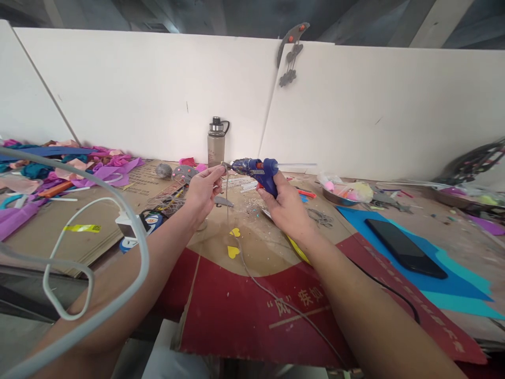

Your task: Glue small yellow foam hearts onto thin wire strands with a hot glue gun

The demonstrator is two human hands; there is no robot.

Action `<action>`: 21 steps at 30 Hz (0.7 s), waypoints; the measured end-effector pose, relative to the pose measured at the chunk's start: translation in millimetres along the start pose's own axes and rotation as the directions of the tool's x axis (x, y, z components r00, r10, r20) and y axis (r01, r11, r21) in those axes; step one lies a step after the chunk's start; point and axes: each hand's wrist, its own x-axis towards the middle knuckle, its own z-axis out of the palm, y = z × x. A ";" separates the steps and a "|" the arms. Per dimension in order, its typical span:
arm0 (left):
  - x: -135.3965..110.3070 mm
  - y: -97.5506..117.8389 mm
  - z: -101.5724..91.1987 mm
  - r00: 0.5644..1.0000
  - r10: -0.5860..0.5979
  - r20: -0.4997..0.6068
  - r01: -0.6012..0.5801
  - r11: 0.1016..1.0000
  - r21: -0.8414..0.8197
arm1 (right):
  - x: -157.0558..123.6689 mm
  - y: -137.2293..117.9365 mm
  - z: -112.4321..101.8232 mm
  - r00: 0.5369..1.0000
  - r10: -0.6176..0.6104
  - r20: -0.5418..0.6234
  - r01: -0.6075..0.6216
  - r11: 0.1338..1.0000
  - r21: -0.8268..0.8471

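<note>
My right hand (286, 202) grips a blue hot glue gun (258, 169), a clear glue stick (298, 166) jutting from its back. The gun's nozzle points left and meets the spot where the fingers of my left hand (205, 188) are pinched. Between those fingers is the end of a thin grey cord (228, 197); whether the nozzle touches it I cannot tell. The cord hangs down to the cardboard and runs on toward the front edge. Below it lie two yellow paper hearts (233, 252), the upper one partly crossed by the cord.
A drink bottle (216, 145) stands against the white partition. Red-and-brown cardboard (252, 310) covers the table. On the right, a phone (404, 247) rests on blue sheets. Coloured scraps (79, 163) pile up at left. A white cable (144, 247) loops close to the camera over my left arm.
</note>
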 end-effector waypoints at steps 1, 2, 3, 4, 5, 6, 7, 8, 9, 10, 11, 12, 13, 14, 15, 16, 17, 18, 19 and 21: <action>0.2 0.0 0.0 1.000 -0.001 0.002 0.001 1.000 -0.001 | 0.0 -0.1 0.0 1.000 0.001 0.000 -0.001 1.000 -0.005; 0.3 -0.2 0.1 1.000 -0.002 0.004 0.002 1.000 0.002 | -0.1 -0.4 0.0 1.000 0.001 -0.001 -0.001 1.000 -0.008; 0.3 -0.6 0.4 1.000 -0.002 0.005 0.002 1.000 0.007 | -0.1 -0.9 0.0 1.000 0.000 0.001 0.000 1.000 -0.009; 0.2 -1.1 0.8 1.000 -0.001 0.007 0.001 1.000 0.013 | -0.1 -1.5 0.0 1.000 -0.002 0.002 0.003 1.000 -0.008; -0.1 -1.6 1.2 1.000 0.000 0.012 -0.001 1.000 0.017 | -0.2 -2.1 -0.1 1.000 -0.005 0.005 0.005 1.000 -0.006; -0.5 -2.0 1.6 1.000 0.001 0.018 -0.001 1.000 0.021 | -0.2 -2.7 -0.1 1.000 -0.007 0.007 0.007 1.000 -0.004; -0.8 -2.3 1.9 1.000 0.000 0.024 -0.001 1.000 0.024 | -0.2 -3.2 -0.2 1.000 -0.009 0.008 0.009 1.000 -0.004; -1.0 -2.5 2.1 1.000 0.000 0.028 -0.001 1.000 0.026 | -0.2 -3.4 -0.3 1.000 -0.009 0.007 0.010 1.000 -0.006; -1.0 -2.6 2.0 1.000 0.000 0.030 -0.001 1.000 0.026 | -0.3 -3.5 -0.4 1.000 -0.010 0.007 0.010 1.000 -0.010; -0.8 -2.6 1.6 1.000 0.000 0.027 0.000 1.000 0.025 | -0.4 -3.4 -0.4 1.000 -0.010 0.005 0.010 1.000 -0.015; -0.4 -2.5 1.1 1.000 0.000 0.021 -0.001 1.000 0.023 | -0.5 -3.3 -0.4 1.000 -0.012 0.005 0.012 1.000 -0.021; 0.2 -2.4 0.5 1.000 0.002 0.016 -0.002 1.000 0.020 | -0.7 -3.1 -0.4 1.000 -0.012 0.005 0.012 1.000 -0.027; 0.8 -2.3 -0.1 1.000 0.003 0.011 -0.003 1.000 0.017 | -0.8 -3.0 -0.4 1.000 -0.011 0.005 0.011 0.999 -0.032; 1.4 -2.2 -0.6 1.000 0.005 0.008 -0.005 1.000 0.013 | -0.9 -3.0 -0.5 1.000 -0.008 0.007 0.008 0.999 -0.037; 1.9 -2.1 -0.9 1.000 0.007 0.006 -0.008 1.000 0.011 | -1.1 -3.2 -0.5 1.000 -0.005 0.008 0.006 0.999 -0.040; 2.1 -2.0 -1.0 1.000 0.010 0.004 -0.010 1.000 0.012 | -1.1 -3.5 -0.6 1.000 -0.003 0.009 0.003 0.999 -0.041; 1.9 -1.9 -0.8 1.000 0.012 0.001 -0.012 1.000 0.016 | -1.2 -3.9 -0.7 1.000 0.000 0.009 0.001 0.999 -0.042; 1.4 -1.8 -0.3 1.000 0.012 -0.003 -0.012 1.000 0.023 | -1.2 -4.2 -0.8 1.000 0.002 0.010 -0.002 0.999 -0.042; 0.7 -1.6 0.4 1.000 0.010 -0.006 -0.010 0.999 0.033 | -1.2 -4.3 -0.8 1.000 0.003 0.009 -0.003 0.999 -0.043; -1.1 -1.1 1.9 1.000 0.005 -0.006 -0.005 0.999 0.053 | -1.3 -4.1 -0.7 1.000 0.003 0.007 -0.003 0.999 -0.045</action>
